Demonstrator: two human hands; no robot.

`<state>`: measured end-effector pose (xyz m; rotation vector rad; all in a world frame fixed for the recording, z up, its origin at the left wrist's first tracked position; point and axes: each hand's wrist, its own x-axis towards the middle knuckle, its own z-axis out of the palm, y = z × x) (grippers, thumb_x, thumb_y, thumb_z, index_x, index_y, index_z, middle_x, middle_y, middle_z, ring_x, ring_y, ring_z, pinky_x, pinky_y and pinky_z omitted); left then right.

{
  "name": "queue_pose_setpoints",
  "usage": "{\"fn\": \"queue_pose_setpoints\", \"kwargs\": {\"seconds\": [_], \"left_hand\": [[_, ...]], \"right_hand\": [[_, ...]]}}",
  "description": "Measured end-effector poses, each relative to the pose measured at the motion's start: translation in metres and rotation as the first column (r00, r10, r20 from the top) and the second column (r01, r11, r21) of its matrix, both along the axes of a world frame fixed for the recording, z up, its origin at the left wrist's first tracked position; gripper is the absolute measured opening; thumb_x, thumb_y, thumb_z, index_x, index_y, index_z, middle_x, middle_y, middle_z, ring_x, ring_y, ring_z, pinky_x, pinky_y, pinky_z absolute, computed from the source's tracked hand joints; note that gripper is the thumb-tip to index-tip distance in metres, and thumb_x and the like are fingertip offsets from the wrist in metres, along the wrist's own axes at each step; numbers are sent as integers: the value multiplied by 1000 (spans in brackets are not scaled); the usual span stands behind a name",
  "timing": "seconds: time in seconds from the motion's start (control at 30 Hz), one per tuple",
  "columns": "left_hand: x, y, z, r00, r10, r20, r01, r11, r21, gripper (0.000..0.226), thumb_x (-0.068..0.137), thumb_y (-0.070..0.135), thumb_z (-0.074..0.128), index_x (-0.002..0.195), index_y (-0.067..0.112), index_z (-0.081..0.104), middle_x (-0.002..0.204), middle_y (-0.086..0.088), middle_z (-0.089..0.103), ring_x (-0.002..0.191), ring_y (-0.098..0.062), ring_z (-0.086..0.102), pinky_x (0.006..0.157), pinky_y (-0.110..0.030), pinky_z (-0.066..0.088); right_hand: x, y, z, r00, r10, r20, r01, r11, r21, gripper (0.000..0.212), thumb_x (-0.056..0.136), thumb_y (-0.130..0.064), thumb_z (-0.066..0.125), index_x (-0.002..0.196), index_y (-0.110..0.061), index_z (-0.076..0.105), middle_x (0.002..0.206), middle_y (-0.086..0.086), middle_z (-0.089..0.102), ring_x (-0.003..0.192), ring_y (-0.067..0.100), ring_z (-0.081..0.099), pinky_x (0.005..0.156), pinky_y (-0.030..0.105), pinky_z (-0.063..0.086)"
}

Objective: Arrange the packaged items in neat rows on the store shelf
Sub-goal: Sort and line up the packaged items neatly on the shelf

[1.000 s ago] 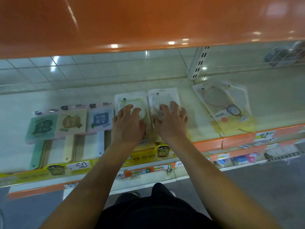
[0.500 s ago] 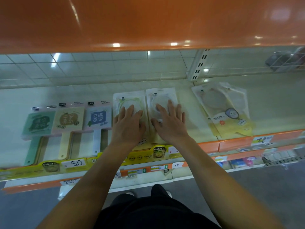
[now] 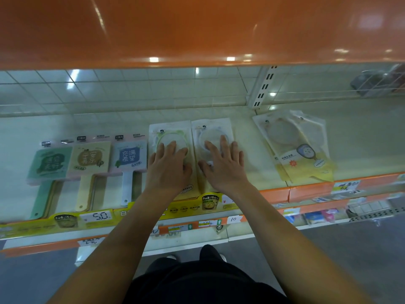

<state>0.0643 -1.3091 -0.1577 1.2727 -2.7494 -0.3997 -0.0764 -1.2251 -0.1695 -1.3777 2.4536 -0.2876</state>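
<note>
Three handled packs are lying in a row on the shelf (image 3: 252, 172), well left of the hands: a green pack (image 3: 49, 163), a cream pack (image 3: 91, 157) touching it, and a blue-labelled pack (image 3: 129, 155) sitting just beside the left hand (image 3: 167, 168). That hand is pressing flat, fingers straight and slightly spread, on a green-ringed pouch (image 3: 169, 132). The right hand (image 3: 223, 167) is pressing likewise, fingers splayed, on a pale-ringed pouch (image 3: 211, 130), which is lying edge to edge with the first. Both pouches are reaching the shelf's front lip under the wrists. Well right of the right hand, a loose stack of yellow pouches (image 3: 295, 148) is lying tilted, its layers fanning unevenly.
</note>
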Motion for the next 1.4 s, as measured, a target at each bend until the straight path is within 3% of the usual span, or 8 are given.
{"fn": "queue_pose_setpoints", "kwargs": {"seconds": [0.23, 0.5, 0.77, 0.87, 1.0, 1.17, 1.4], "left_hand": [[1, 1, 1, 1000, 3, 5, -3, 1000, 11, 46, 94, 41, 41, 138, 27, 42, 154, -5, 26, 145, -30, 14, 113, -47, 20], [-3, -2, 21, 998, -58, -34, 58, 998, -13, 46, 90, 37, 51, 133, 23, 48, 146, -3, 39, 135, -24, 33, 105, -42, 31], [-22, 4, 24, 983, -169, -69, 172, 984, 43, 50, 90, 36, 53, 137, 23, 44, 143, -4, 42, 131, -28, 39, 100, -41, 34], [-34, 14, 24, 967, -226, -117, 236, 969, 74, 49, 91, 37, 50, 137, 23, 44, 144, -3, 40, 131, -26, 38, 101, -40, 33], [-53, 31, 22, 934, -308, -179, 326, 942, 79, 46, 91, 38, 47, 134, 22, 47, 139, -2, 43, 128, -28, 40, 99, -41, 34], [-75, 50, 20, 901, -395, -179, 411, 910, 61, 48, 90, 38, 51, 134, 21, 46, 138, -3, 44, 128, -28, 41, 99, -41, 36], [-104, 60, 23, 919, -377, -113, 382, 924, 20, 46, 92, 39, 47, 135, 22, 45, 139, -3, 42, 127, -27, 41, 99, -42, 35]], "right_hand": [[1, -2, 0, 1000, -10, -21, 11, 1000, 17, 59, 98, -55, 33, 151, -41, 11, 163, 4, -13, 148, 38, -12, 119, 55, 1], [-3, 0, 12, 992, -109, 65, 114, 989, -94, 57, 97, -51, 43, 149, -40, 24, 164, 1, 3, 149, 35, -6, 120, 51, 0], [-5, 32, 20, 962, -268, 48, 272, 928, -254, 57, 91, -41, 58, 144, -29, 42, 156, 4, 31, 147, 32, 16, 119, 46, 16], [-7, 48, 24, 944, -330, -11, 317, 917, -243, 61, 86, -50, 52, 141, -24, 47, 151, 8, 38, 143, 36, 26, 114, 52, 26], [-12, 72, 26, 907, -412, -84, 380, 889, -255, 59, 82, -45, 52, 136, -19, 52, 141, 13, 48, 134, 40, 37, 107, 55, 35], [-27, 94, 24, 880, -461, -114, 419, 867, -270, 58, 82, -41, 55, 134, -14, 54, 139, 17, 49, 134, 41, 37, 108, 54, 35], [-57, 100, 18, 883, -454, -118, 408, 868, -285, 60, 80, -44, 51, 132, -15, 55, 137, 15, 50, 134, 39, 38, 106, 55, 35]]}}
